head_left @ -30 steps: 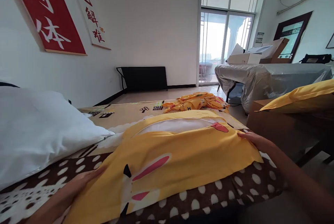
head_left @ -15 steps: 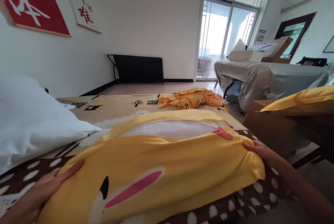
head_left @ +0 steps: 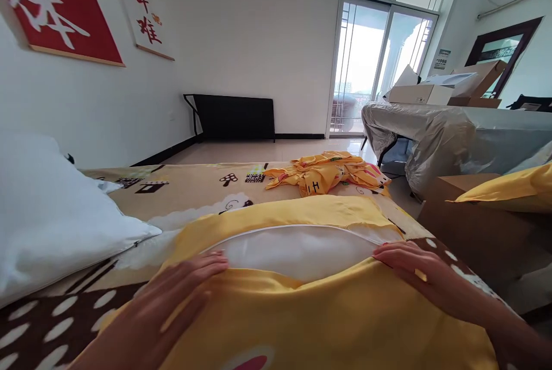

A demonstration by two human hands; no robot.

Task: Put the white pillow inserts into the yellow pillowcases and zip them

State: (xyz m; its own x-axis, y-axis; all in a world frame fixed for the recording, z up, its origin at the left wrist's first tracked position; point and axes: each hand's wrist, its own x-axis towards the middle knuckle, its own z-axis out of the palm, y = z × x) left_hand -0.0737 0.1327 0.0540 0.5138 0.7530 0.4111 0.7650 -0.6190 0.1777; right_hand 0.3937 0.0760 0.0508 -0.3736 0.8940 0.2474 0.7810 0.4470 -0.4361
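A yellow pillowcase with a pink printed patch lies in front of me, wrapped around a white pillow. The pillow's white surface shows through the long gap in the case. On the left end of that gap rests my left hand, fingers stretched out flat over the yellow fabric. My right hand lies at the gap's right end, its fingers extended across the case's edge. Neither hand visibly pinches the cloth. The near part of the case runs out of view at the bottom.
At left stands another white pillow on the patterned bed cover. A crumpled heap of yellow printed cloth lies at the far edge. To the right are a cardboard box, more yellow fabric and a plastic-covered table.
Both hands have left the pillowcase's outer sides and moved inward and up to the ends of the gap. The gap looks wider and more white pillow shows.
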